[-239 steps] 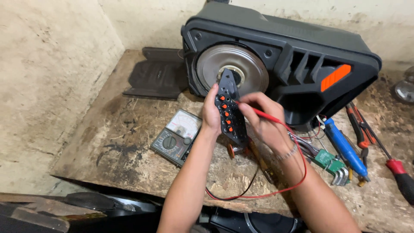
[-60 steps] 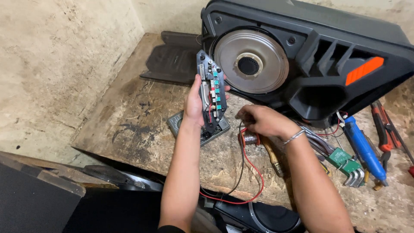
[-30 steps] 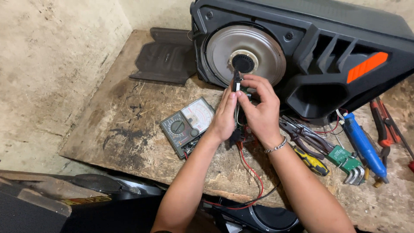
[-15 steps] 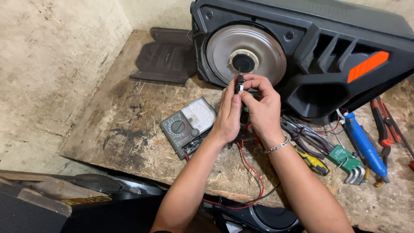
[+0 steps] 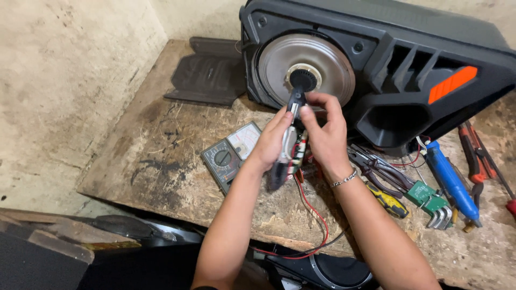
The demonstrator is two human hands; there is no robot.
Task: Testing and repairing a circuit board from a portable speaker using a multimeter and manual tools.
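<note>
Control panel [image 5: 288, 147], narrow black plastic strip with a circuit board on its back, held edge-on above the worktop [image 5: 161, 161], just in front of the speaker cabinet [image 5: 408, 59]. Left hand [image 5: 269, 145] grip clenched around the panel's lower half; right hand [image 5: 325, 134] grip grasping the upper part, thumb and fingers pinching near its top end, which sits right below the speaker cone [image 5: 306, 67] centre. Red wire [image 5: 317, 215] runs from under the panel toward the near edge of the worktop. Analog multimeter [image 5: 231, 156] lies flat just left of the left hand. Right of the right wrist: pliers [image 5: 376, 169], a yellow-handled tool [image 5: 389, 201], a small green board [image 5: 424, 194], hex keys [image 5: 442, 217], blue-handled tool [image 5: 451, 180]. Dark plastic cover [image 5: 207, 72] lies at the back left, beside the cabinet.
</note>
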